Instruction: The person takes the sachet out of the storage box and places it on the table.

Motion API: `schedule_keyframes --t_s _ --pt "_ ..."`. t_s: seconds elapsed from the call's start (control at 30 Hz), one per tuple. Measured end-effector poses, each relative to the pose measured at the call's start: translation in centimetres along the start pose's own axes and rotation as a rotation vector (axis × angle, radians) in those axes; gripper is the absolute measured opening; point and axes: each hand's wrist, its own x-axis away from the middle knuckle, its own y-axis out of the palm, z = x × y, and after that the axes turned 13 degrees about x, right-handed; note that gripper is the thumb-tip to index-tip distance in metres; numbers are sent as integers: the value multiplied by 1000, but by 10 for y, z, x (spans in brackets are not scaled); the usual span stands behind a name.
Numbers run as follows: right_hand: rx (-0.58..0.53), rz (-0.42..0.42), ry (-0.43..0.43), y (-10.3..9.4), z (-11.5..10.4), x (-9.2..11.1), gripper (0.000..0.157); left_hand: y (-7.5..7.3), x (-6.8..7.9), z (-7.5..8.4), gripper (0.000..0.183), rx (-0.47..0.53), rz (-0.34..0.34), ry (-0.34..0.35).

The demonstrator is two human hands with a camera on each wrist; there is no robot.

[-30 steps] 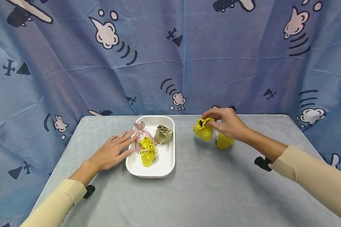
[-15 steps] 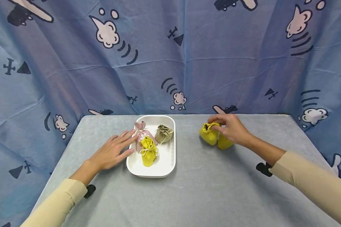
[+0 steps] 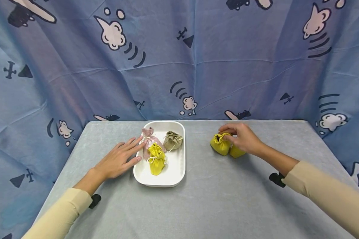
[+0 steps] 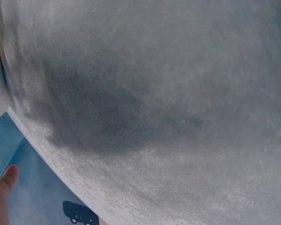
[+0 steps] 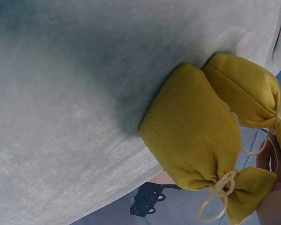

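Observation:
My right hand (image 3: 246, 137) pinches the gathered top of a yellow drawstring pouch (image 3: 219, 148), which rests low over the table. Right beside it, partly hidden under the hand, is a second yellow pouch (image 3: 237, 152); the right wrist view shows this nearer pouch (image 5: 192, 126) with a cream cord bow, overlapping the held pouch (image 5: 246, 89). My left hand (image 3: 119, 158) lies with fingers spread at the left rim of a white tray (image 3: 175, 171), fingertips by a pink pouch (image 3: 147, 132). Also in the tray are a yellow pouch (image 3: 157, 165) and an olive pouch (image 3: 172, 142).
A grey cloth-covered table (image 3: 203, 199) carries everything. Behind it hangs a blue printed curtain (image 3: 155, 76), close to the table's back edge. Black wrist cameras (image 3: 276, 179) sit under both forearms.
My right hand has moved right and down with the yellow pouch, bringing it against the other yellow pouch on the table. The left hand and the tray stay as they were.

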Motion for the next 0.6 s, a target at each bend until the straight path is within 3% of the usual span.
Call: schedule_keyframes --t_s 0.4,0.6 --pt "51 -37 -10 -2 -3 -1 25 1 0 0 58 10 -3 -1" --pt "57 -89 -47 -5 -9 -6 39 0 0 -1 58 -2 7 13"
